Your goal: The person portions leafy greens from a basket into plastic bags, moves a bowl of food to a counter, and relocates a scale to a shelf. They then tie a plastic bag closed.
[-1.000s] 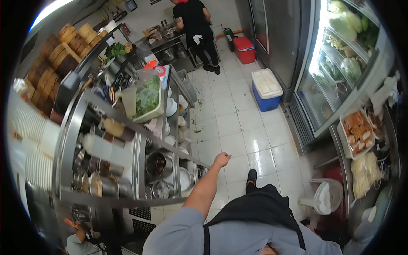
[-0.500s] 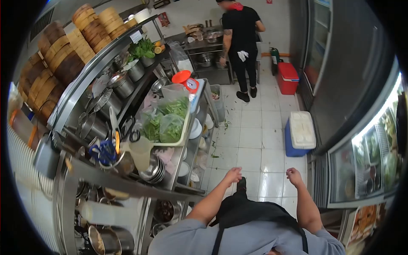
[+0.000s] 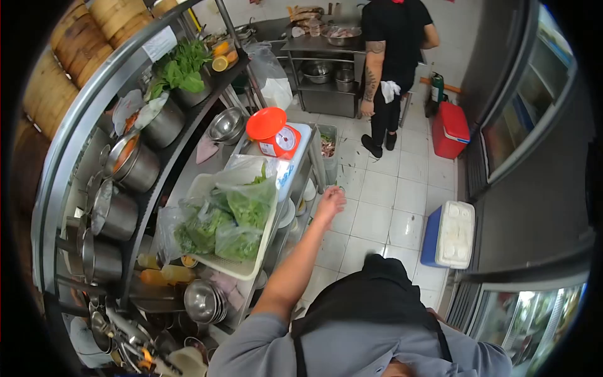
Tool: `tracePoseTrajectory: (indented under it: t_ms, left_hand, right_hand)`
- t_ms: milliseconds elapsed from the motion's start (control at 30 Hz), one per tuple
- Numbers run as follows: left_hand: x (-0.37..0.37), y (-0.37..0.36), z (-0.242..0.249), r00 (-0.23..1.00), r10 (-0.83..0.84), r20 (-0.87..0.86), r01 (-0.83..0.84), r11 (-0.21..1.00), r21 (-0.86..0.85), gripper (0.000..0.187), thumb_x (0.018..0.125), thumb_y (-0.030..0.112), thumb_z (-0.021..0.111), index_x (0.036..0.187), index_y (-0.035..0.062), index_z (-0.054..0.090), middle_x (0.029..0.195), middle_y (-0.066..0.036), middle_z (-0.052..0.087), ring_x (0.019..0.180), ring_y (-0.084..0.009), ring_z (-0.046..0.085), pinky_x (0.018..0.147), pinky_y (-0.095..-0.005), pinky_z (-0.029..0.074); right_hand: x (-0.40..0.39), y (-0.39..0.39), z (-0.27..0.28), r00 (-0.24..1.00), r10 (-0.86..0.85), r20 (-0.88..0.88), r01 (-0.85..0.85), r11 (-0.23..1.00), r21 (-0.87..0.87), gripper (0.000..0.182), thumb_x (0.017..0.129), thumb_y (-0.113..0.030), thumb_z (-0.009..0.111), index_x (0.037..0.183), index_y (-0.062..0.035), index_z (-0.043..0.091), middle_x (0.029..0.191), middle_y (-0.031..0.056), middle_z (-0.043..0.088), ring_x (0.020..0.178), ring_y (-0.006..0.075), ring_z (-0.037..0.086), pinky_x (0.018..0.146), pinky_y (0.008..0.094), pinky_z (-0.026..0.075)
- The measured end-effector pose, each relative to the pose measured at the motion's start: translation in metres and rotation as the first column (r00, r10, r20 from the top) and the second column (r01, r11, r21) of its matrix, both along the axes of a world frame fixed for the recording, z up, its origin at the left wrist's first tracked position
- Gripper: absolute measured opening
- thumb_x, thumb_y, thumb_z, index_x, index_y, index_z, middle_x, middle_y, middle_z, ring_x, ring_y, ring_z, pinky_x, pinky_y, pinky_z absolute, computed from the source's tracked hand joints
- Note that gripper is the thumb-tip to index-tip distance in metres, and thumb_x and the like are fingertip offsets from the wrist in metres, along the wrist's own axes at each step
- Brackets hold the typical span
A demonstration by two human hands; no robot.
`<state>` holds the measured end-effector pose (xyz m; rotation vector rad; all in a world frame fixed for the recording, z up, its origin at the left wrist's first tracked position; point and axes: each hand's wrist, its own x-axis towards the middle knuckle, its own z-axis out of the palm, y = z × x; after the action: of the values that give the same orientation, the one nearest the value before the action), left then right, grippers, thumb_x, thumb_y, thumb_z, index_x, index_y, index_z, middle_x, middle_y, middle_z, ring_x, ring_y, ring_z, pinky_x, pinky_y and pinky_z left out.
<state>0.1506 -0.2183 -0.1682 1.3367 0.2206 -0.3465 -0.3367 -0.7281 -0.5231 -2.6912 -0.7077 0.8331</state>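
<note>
My left hand [image 3: 331, 205] is raised in front of me over the tiled floor, its fingers loosely curled. Whether it holds anything is too small to tell. It is nearest to the shelf unit with a cream basket [image 3: 251, 271] of bagged leafy greens [image 3: 242, 210]. Beyond the basket, an orange-red kitchen scale [image 3: 284, 139] stands on a white and blue lid or board. My right hand is hidden; just a bit of that arm shows beside the black apron [image 3: 358, 295].
A person [image 3: 396, 63] in black stands at the far metal counter [image 3: 326, 45]. On the right are a red cooler [image 3: 450, 131], a blue cooler [image 3: 453, 235] with white lid, and tall fridges. Metal pots [image 3: 113, 213] line the left shelf; a scrap bin [image 3: 329, 160] stands beyond the scale.
The view has moved forward, bringing the basket, scale and coolers closer. My left hand has moved up and forward. My right hand has dropped out of sight.
</note>
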Motion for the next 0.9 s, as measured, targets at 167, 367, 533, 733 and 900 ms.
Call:
tracePoseTrajectory:
  t_ms: [167,367,533,733,900]
  left_hand:
    - [0.131,0.033,-0.026,0.864,0.480,0.154,-0.480,0.877,-0.040,0.034,0.097,0.026,0.054,0.126,0.0073,0.051,0.108,-0.005,0.060,0.099,-0.0181,0.060,0.082,-0.0349,0.047]
    - [0.219,0.074,-0.038,0.388,0.884,0.262,-0.920,0.388,0.055,0.033,0.100,0.021,0.047,0.127,0.0024,0.050,0.112,-0.007,0.059,0.100,-0.0155,0.056,0.082,-0.0302,0.045]
    - [0.257,0.099,-0.024,0.139,0.958,0.252,-0.967,0.076,0.245,0.035,0.099,0.016,0.043,0.121,-0.0079,0.056,0.114,-0.023,0.063,0.107,-0.0301,0.060,0.094,-0.0379,0.044]
    - [0.268,0.129,-0.078,0.288,0.951,0.110,-0.759,0.157,0.632,0.049,0.101,0.033,0.027,0.125,0.0039,0.059,0.123,-0.028,0.058,0.118,-0.0459,0.052,0.102,-0.0525,0.039]
    - [0.292,0.099,-0.092,0.453,0.827,0.332,-0.549,-0.034,0.835,0.038,0.098,0.023,0.038,0.117,-0.0061,0.052,0.100,-0.029,0.063,0.096,-0.0417,0.062,0.080,-0.0523,0.050]
  right_hand:
    - [0.325,0.012,0.027,0.916,-0.359,0.182,0.386,0.910,-0.149,0.020,0.080,-0.017,0.057,0.071,-0.0039,0.069,0.077,0.0178,0.068,0.074,0.0313,0.068,0.063,0.0458,0.053]
    - [0.766,0.286,0.273,0.923,-0.368,-0.113,0.352,0.689,0.634,0.026,0.092,-0.026,0.057,0.104,-0.0033,0.064,0.096,0.0187,0.068,0.091,0.0332,0.066,0.080,0.0386,0.051]
    - [0.907,0.511,0.322,0.997,-0.028,-0.074,0.075,0.626,0.776,0.036,0.099,-0.027,0.047,0.122,-0.0011,0.056,0.113,0.0164,0.066,0.102,0.0271,0.063,0.090,0.0345,0.047]
    - [0.937,0.614,0.219,0.757,0.333,-0.562,0.464,0.332,0.822,0.036,0.098,-0.023,0.048,0.128,-0.0034,0.055,0.126,0.0152,0.062,0.112,0.0248,0.060,0.095,0.0342,0.046]
    - [0.934,0.565,0.298,0.784,0.309,-0.538,0.376,0.454,0.808,0.040,0.099,-0.026,0.047,0.131,-0.0023,0.052,0.127,0.0150,0.059,0.113,0.0243,0.059,0.094,0.0352,0.048]
